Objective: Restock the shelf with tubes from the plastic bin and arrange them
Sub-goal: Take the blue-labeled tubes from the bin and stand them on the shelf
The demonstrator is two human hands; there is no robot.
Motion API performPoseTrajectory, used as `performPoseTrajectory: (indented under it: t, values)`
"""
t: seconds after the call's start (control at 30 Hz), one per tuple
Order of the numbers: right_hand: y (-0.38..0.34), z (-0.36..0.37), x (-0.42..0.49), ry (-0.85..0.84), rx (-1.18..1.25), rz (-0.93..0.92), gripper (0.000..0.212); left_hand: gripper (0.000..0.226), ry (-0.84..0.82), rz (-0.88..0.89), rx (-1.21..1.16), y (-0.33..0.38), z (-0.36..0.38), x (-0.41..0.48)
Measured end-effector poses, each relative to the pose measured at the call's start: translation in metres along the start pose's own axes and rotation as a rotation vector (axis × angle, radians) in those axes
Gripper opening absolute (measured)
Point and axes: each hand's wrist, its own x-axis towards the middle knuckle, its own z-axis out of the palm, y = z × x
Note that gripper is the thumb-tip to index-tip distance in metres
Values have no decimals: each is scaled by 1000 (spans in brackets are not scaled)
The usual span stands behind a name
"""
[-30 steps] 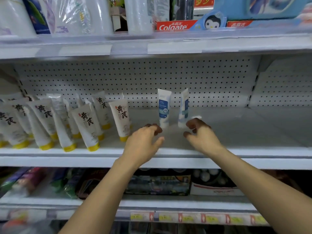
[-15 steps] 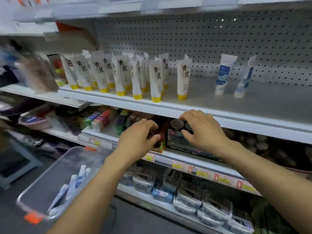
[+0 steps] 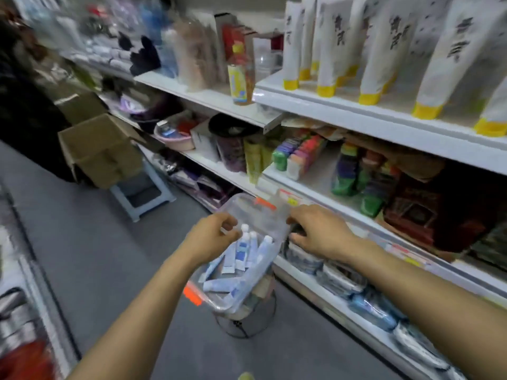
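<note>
A clear plastic bin [image 3: 248,208] with orange clips sits on a round stand low in the aisle. Several white-and-blue tubes [image 3: 242,249] lie in it. My left hand [image 3: 211,239] hovers over the bin's left rim with loosely curled fingers that hold nothing. My right hand [image 3: 318,234] hangs by the bin's right rim, fingers bent and empty. The shelf [image 3: 356,120] at upper right carries several white tubes with yellow caps [image 3: 326,48]. The frame is blurred by motion.
Lower shelves [image 3: 315,190] at right are packed with coloured packs and bottles. A cardboard box [image 3: 98,149] sits on a small stool [image 3: 142,193] at left. The grey aisle floor [image 3: 82,242] stretches to the left of the bin.
My view has swung down and left from the shelf to the bin. Both hands have dropped from the shelf edge to just above the bin, still empty.
</note>
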Motion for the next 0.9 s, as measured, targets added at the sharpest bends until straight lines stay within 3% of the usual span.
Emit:
performPoseTrajectory:
  t: [0.2, 0.4, 0.5, 0.73, 0.9]
  values:
    - [-34, 93, 91, -273, 61, 31, 32, 24, -139, -252, -162, -120, 18, 59]
    - [-26, 184, 167, -497, 49, 29, 34, 9, -282, -376, -233, -193, 90, 106]
    - [-22, 235, 204, -627, 31, 19, 34, 16, -367, -441, -215, -222, 134, 125]
    - [-25, 354, 233, -873, -177, -141, 36, 43, -561, -359, 46, -273, 228, 166]
    - [-32, 393, 236, -899, -359, -273, 35, 55, -564, -240, 450, -294, 279, 166]
